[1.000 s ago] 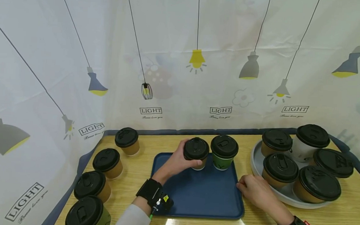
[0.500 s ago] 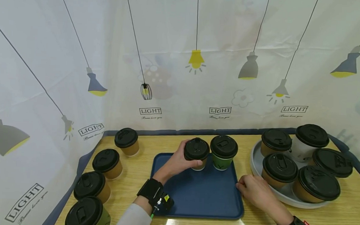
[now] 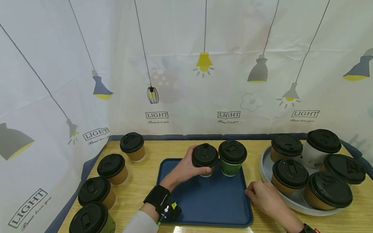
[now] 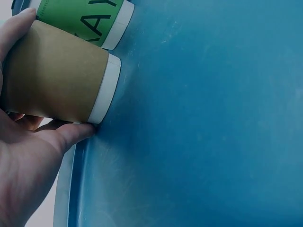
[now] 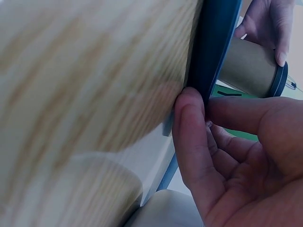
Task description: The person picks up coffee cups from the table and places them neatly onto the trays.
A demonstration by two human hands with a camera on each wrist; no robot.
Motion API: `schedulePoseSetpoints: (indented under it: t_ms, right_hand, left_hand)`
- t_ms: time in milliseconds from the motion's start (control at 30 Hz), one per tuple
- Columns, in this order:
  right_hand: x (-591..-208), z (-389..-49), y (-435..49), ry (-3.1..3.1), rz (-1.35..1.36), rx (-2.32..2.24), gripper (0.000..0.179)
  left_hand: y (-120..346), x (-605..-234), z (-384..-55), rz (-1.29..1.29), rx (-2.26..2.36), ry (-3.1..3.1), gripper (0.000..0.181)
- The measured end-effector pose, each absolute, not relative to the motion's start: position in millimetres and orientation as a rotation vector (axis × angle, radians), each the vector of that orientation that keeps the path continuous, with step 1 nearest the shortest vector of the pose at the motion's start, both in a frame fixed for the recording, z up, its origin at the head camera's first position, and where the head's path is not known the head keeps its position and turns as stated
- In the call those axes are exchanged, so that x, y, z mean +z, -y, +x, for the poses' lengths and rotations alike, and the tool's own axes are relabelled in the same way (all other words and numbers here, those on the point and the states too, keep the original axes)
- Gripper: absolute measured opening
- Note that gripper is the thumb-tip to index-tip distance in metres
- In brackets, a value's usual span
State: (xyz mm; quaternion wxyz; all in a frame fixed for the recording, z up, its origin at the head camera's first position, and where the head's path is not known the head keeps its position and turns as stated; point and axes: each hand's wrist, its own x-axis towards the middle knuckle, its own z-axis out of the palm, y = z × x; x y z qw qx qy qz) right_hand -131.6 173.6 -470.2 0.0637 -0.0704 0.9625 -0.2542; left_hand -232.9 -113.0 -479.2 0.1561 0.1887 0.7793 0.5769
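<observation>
My left hand grips a brown paper coffee cup with a black lid, thumb on the near side and fingers behind. The cup stands upright at the back of a blue tray. Right beside it is a green coffee cup, also black-lidded, in the tray's back right corner. In the right wrist view, my right hand pinches the tray's rim between thumb and forefinger. That hand lies on the tray's right side, between it and a round grey tray.
Several lidded cups fill the round tray, among them a white cup. Down the table's left side runs a row of cups, from a brown cup at the back to a green cup in front. A printed curtain hangs behind.
My left hand and the brown cup have edged slightly right, closer to the green cup. My right hand stays at the tray's edge.
</observation>
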Motion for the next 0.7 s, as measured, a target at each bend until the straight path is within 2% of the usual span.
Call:
schedulePoseSetpoints:
  t_ms: [200, 433, 533, 700]
  right_hand:
    - [-471.0, -132.5, -174.0, -2.893, -0.207, -0.768, 0.027]
    - [-470.7, -132.7, -172.8, -2.882, -0.202, -0.769, 0.030]
    - [-469.8, -132.6, -172.6, -2.884, -0.206, -0.760, 0.028]
    - [-469.5, -133.0, -172.8, -2.874, -0.196, -0.752, 0.027]
  left_hand:
    - [112.5, -479.3, -232.5, 0.545, 1.674, -2.199, 0.102]
    - [127.7, -473.1, -222.3, 0.522, 1.667, -2.210, 0.117]
    - [140.7, -467.4, -212.3, 0.525, 1.691, -2.273, 0.106]
    - [159.1, -462.1, -198.8, 0.506, 1.884, -2.488, 0.072]
